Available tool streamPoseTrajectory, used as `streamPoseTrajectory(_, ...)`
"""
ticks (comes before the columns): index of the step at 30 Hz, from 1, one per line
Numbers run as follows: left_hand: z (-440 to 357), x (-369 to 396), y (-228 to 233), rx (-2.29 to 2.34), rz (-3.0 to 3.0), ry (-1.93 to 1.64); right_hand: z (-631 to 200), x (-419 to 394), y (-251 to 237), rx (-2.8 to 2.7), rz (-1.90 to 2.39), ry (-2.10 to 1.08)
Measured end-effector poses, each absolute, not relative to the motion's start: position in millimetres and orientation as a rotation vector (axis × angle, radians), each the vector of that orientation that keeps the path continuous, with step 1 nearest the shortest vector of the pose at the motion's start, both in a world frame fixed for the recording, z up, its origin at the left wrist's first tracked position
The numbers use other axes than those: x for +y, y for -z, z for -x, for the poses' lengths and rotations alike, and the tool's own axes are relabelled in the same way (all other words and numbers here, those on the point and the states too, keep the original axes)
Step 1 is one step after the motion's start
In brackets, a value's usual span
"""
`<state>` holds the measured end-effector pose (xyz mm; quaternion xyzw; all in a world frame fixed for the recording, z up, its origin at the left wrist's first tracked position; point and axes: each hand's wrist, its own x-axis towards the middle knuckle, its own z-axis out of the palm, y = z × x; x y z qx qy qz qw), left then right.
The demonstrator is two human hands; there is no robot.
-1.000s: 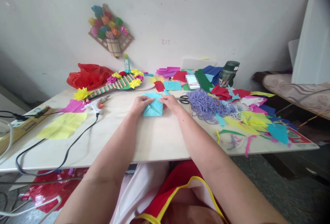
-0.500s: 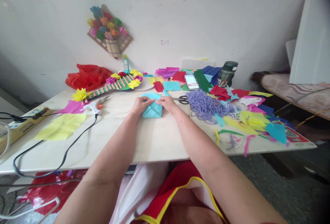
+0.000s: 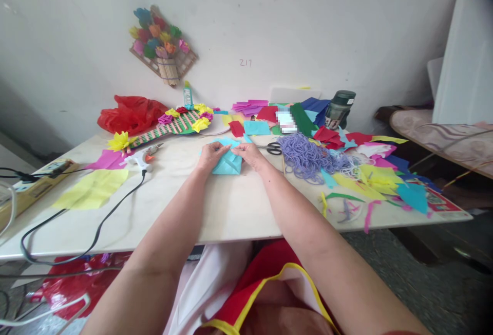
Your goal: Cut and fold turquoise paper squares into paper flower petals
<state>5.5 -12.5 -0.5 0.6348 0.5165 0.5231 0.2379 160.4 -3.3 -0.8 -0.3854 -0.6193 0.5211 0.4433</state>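
A light blue sheet of crepe paper (image 3: 228,165), creased and partly folded, lies at the middle of the table. My left hand (image 3: 212,155) pinches its left side between thumb and fingers. On the other side my right hand (image 3: 248,154) grips the paper's upper right part, the two thumbs close together. Black-handled scissors (image 3: 274,148) lie just right of my right hand, their blades partly hidden behind it. Beyond the hands is a flat blue paper piece (image 3: 257,128) beside a small red one (image 3: 236,129).
On the left are a hot glue gun (image 3: 141,159) with a looping cord, yellow paper (image 3: 92,189) and a power strip (image 3: 36,191). A flower-decorated guitar shape (image 3: 173,128) lies behind. Tangled purple yarn (image 3: 304,157), paper scraps and a dark bottle (image 3: 340,110) occupy the right.
Both hands keep their pinch on the blue paper and have barely shifted. The view has moved very slightly.
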Motion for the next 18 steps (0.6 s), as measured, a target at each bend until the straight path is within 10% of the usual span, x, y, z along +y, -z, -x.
streamPoseTrajectory(18, -2.7, -10.9, 0.1, 1.645, -1.779, -1.479, -157.6, 1.8, 5.9, -1.481, 0.93, -1.352)
